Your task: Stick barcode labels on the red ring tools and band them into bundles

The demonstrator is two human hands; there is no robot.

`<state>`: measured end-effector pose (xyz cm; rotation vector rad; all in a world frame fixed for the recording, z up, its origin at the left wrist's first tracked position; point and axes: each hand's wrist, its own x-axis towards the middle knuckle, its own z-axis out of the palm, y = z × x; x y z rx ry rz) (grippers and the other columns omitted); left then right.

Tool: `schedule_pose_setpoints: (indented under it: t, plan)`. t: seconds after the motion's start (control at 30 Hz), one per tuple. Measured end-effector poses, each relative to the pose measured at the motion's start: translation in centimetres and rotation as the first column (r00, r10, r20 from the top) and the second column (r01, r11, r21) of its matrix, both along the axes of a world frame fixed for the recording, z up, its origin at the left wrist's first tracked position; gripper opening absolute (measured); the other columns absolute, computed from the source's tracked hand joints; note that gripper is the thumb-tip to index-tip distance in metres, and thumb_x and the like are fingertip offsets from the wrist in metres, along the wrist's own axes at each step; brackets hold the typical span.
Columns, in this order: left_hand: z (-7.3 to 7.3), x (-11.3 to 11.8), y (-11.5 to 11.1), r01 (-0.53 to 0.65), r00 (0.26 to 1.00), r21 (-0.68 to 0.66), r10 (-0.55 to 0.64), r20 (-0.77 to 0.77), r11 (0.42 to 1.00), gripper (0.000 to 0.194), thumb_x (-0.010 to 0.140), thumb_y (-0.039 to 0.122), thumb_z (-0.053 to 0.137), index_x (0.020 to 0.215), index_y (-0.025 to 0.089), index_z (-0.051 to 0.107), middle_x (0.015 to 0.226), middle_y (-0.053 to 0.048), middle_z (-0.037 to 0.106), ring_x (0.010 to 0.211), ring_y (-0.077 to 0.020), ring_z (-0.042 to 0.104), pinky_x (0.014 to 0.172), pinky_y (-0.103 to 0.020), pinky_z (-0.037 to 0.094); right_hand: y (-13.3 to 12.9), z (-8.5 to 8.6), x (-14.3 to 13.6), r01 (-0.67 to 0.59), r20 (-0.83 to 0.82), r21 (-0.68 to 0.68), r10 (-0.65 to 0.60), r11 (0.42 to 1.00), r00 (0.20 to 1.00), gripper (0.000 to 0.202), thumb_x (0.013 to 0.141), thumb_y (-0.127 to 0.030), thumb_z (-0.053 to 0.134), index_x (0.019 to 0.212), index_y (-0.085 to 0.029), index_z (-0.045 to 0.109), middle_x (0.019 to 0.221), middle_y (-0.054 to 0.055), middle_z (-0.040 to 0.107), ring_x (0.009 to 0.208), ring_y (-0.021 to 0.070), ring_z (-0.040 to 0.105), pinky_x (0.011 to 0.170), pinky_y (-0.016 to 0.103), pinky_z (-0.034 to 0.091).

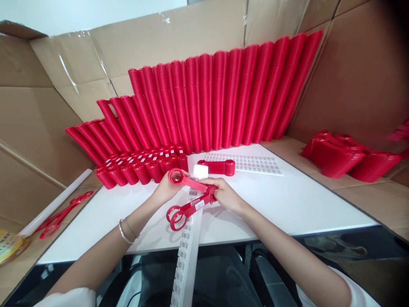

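Note:
My left hand [168, 187] is closed on the ringed end of a red plastic piece [194, 184] at the middle of the white board. My right hand [226, 195] grips the other end of that piece, together with more red pieces [191, 207] that fan out below it; one bears a white barcode label. Under them a long strip of barcode labels [183, 251] runs down over the board's front edge. Just behind my hands lies a short stack of red pieces [217, 167], beside a small white block [200, 171].
Tall stacks of red pieces [204, 102] stand along the back cardboard wall [191, 30]. Labelled short stacks [140, 168] are at left, near loose red pieces [64, 213] and a white roll [57, 202]. A label sheet [252, 164] and more red stacks [338, 157] are at right.

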<state>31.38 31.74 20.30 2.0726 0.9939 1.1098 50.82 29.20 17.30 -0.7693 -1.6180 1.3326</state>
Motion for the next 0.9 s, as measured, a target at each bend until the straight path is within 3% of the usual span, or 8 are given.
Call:
schedule_pose_setpoints:
  t: [0.2,0.3,0.43,0.53,0.57,0.63,0.73,0.9]
  plan:
    - [0.1,0.7,-0.4,0.045,0.997,0.008,-0.045,0.056,0.999,0.022,0.065,0.031,0.065,0.076,0.013,0.06,0.078,-0.008,0.062,0.077,-0.0257,0.058,0.071,-0.033,0.046,0.3,-0.3,0.1,-0.009,0.008,0.023,0.009,1.0,1.0,0.065,0.047,-0.006,0.03,0.1,-0.012,0.067,0.098,0.005,0.063,0.058,0.0098,0.052,0.051,0.019,0.043]
    - [0.8,-0.3,0.2,0.06,0.998,-0.018,-0.06,0.019,0.998,0.018,0.062,0.027,0.067,0.072,0.013,0.061,0.073,-0.006,0.061,0.073,-0.0235,0.057,0.067,-0.03,0.045,0.2,-0.3,0.0,-0.016,0.017,0.019,0.016,1.0,1.0,0.067,0.049,-0.007,0.029,0.106,-0.01,0.065,0.089,0.006,0.065,0.056,0.0105,0.051,0.049,0.021,0.042]
    - [2.8,-2.8,0.8,0.006,1.0,-0.059,-0.007,-0.02,0.998,0.021,0.073,0.033,0.064,0.077,0.013,0.062,0.067,-0.002,0.058,0.058,-0.0159,0.052,0.053,-0.023,0.041,0.3,-0.3,0.1,0.017,0.059,0.034,-0.019,0.999,0.998,0.064,0.051,-0.008,0.029,0.104,-0.008,0.065,0.079,0.006,0.064,0.055,0.011,0.05,0.046,0.02,0.039]
    - [4.9,-4.0,-0.3,-0.032,0.998,-0.08,0.028,-0.05,0.996,0.024,0.08,0.037,0.061,0.079,0.013,0.06,0.051,0.004,0.047,0.043,-0.0106,0.04,0.042,-0.019,0.03,0.5,-0.5,0.1,0.049,0.1,0.075,-0.057,0.996,0.993,0.063,0.049,-0.006,0.028,0.098,-0.009,0.068,0.08,0.004,0.064,0.06,0.0111,0.052,0.051,0.019,0.039]
    - [5.5,-4.0,-0.9,-0.029,0.997,-0.093,0.022,-0.069,0.995,0.024,0.082,0.037,0.06,0.079,0.014,0.06,0.049,0.005,0.044,0.042,-0.0102,0.038,0.04,-0.018,0.026,0.5,-0.6,0.1,0.057,0.114,0.087,-0.067,0.995,0.991,0.063,0.048,-0.006,0.028,0.096,-0.009,0.069,0.081,0.004,0.064,0.062,0.0116,0.053,0.052,0.019,0.04]
    - [6.1,-3.3,-2.4,0.079,0.975,-0.115,-0.101,-0.2,0.99,0.025,0.083,0.037,0.058,0.079,0.013,0.061,0.054,0.004,0.043,0.045,-0.01,0.036,0.041,-0.019,0.024,0.6,-0.7,0.0,0.071,0.142,0.103,-0.085,0.992,0.986,0.062,0.048,-0.005,0.028,0.094,-0.009,0.069,0.083,0.005,0.064,0.064,0.0125,0.054,0.055,0.02,0.041]
    - [5.2,-1.4,-3.6,0.149,0.92,-0.164,-0.198,-0.337,0.975,0.027,0.084,0.037,0.053,0.074,0.012,0.058,0.053,0.006,0.032,0.046,-0.0096,0.03,0.043,-0.02,0.02,0.5,-0.7,0.0,0.079,0.178,0.114,-0.099,0.99,0.979,0.061,0.049,-0.005,0.029,0.094,-0.008,0.069,0.081,0.005,0.064,0.06,0.0121,0.053,0.052,0.019,0.04]
    - [2.7,0.3,-2.5,0.108,0.925,-0.183,-0.166,-0.342,0.977,0.032,0.081,0.041,0.05,0.072,0.011,0.056,0.052,0.005,0.031,0.046,-0.0102,0.028,0.042,-0.021,0.018,0.2,-0.5,0.0,0.062,0.195,0.131,-0.087,0.989,0.977,0.059,0.051,-0.004,0.028,0.092,-0.009,0.069,0.074,0.003,0.064,0.053,0.0097,0.05,0.048,0.018,0.038]
